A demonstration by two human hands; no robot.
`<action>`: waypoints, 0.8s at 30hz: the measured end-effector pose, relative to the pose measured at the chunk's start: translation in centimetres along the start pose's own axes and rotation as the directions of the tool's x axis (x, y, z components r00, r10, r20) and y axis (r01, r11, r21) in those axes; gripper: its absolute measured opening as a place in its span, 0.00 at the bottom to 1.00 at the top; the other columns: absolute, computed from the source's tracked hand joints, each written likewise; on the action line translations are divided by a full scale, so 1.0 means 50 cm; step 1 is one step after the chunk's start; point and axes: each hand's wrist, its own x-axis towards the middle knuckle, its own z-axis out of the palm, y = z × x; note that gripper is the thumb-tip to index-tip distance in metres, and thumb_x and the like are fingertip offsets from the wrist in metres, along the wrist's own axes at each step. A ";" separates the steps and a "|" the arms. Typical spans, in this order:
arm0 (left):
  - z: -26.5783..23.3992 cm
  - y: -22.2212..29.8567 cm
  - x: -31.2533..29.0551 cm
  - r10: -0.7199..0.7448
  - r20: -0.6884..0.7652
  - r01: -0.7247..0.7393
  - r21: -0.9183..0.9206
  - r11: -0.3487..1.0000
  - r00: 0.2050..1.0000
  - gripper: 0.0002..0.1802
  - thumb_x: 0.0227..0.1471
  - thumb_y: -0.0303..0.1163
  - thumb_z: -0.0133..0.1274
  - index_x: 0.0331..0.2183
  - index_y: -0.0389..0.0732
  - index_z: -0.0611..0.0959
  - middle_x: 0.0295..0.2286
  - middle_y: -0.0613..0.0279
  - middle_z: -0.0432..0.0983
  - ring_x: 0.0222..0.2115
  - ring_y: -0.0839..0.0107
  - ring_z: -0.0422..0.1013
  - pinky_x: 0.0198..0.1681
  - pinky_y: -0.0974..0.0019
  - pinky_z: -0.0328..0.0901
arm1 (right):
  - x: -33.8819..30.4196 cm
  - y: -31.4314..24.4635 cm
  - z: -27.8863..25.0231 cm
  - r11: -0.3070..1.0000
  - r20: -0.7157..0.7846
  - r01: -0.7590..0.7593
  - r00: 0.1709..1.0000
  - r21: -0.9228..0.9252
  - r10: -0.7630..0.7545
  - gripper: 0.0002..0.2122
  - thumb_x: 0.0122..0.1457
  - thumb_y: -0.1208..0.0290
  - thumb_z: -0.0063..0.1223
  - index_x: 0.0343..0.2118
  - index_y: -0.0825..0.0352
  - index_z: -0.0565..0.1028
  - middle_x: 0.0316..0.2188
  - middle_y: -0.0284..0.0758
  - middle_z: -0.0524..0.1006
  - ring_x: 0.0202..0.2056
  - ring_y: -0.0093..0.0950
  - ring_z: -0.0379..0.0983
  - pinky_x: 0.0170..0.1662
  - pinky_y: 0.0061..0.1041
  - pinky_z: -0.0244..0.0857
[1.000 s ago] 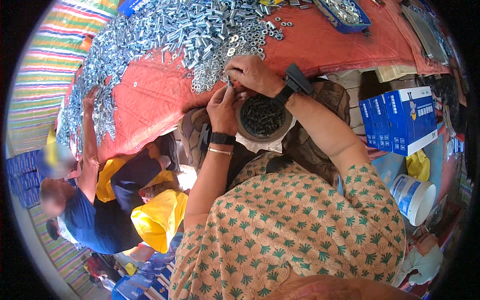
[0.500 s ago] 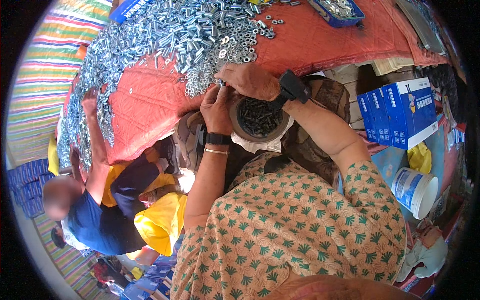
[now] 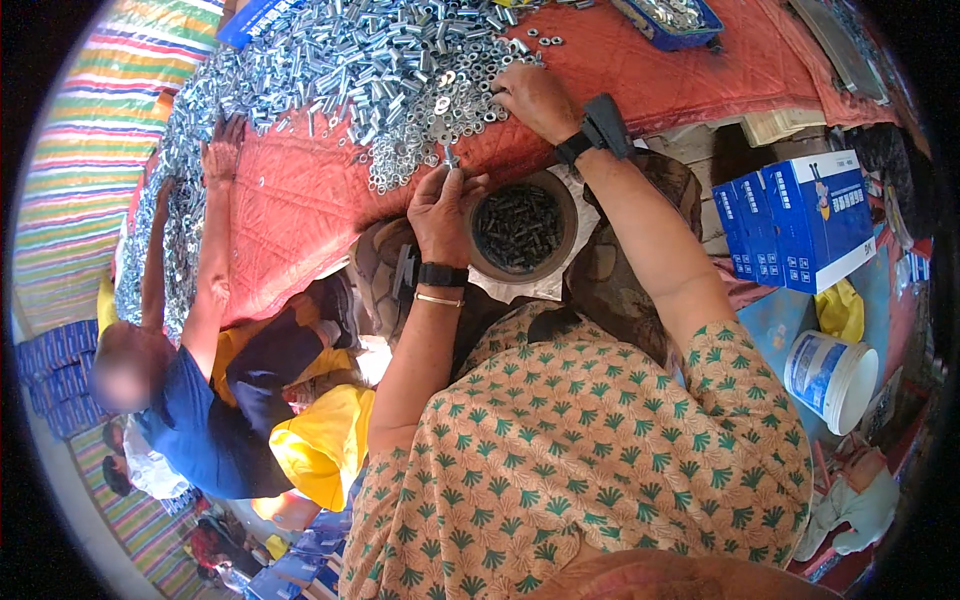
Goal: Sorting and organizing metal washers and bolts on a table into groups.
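Observation:
My left hand (image 3: 440, 215) pinches a small bolt (image 3: 451, 158) upright between thumb and fingers, just off the front edge of the heap. Silvery metal shows at its top; the rest is hidden by the fingers. My right hand (image 3: 535, 100) is at the right edge of the heap, with its fingertips drawn together among the loose nuts (image 3: 492, 75); whatever they grip is too small to make out. Flat washers (image 3: 395, 165) lie in front of the metal sleeves (image 3: 390, 60). Between my forearms, a round bowl (image 3: 570, 225) on my lap holds dark bolts (image 3: 517, 228).
A red quilted cover (image 3: 290, 190) lies under the heap. A blue tray (image 3: 690, 38) of small metal parts stands at the back right. Blue boxes (image 3: 790, 220) and a white bucket (image 3: 835, 380) are on the right. A co-worker (image 3: 200, 420) on the left reaches into the heap.
My right hand has left my left hand and moved up and right to the nuts. The bolt in my left hand is now in plainer sight. The co-worker's arms have stretched farther forward.

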 end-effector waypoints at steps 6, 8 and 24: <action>0.009 0.005 0.001 -0.027 -0.026 0.028 0.032 0.999 0.999 0.08 0.53 0.25 0.50 0.37 0.34 0.75 0.30 0.54 0.76 0.29 0.64 0.76 0.33 0.67 0.73 | -0.014 0.006 -0.004 1.000 0.035 0.008 0.999 0.007 -0.008 0.07 0.47 0.72 0.54 0.28 0.69 0.74 0.25 0.41 0.71 0.31 0.42 0.68 0.37 0.38 0.63; 0.011 0.005 0.003 -0.035 0.002 0.035 0.039 0.999 0.999 0.08 0.53 0.25 0.50 0.36 0.33 0.75 0.30 0.55 0.76 0.30 0.64 0.76 0.34 0.66 0.73 | -0.009 0.007 -0.009 0.999 0.026 -0.018 1.000 0.047 0.017 0.06 0.48 0.73 0.54 0.29 0.69 0.74 0.24 0.39 0.72 0.30 0.39 0.70 0.36 0.36 0.64; 0.008 0.024 0.002 -0.076 0.107 0.069 0.065 0.996 0.991 0.11 0.53 0.25 0.51 0.39 0.31 0.76 0.30 0.55 0.76 0.28 0.65 0.76 0.31 0.69 0.73 | -0.005 -0.102 -0.041 0.677 0.236 -0.066 0.958 0.733 -0.162 0.06 0.51 0.74 0.58 0.32 0.67 0.75 0.30 0.30 0.76 0.34 0.19 0.72 0.39 0.21 0.66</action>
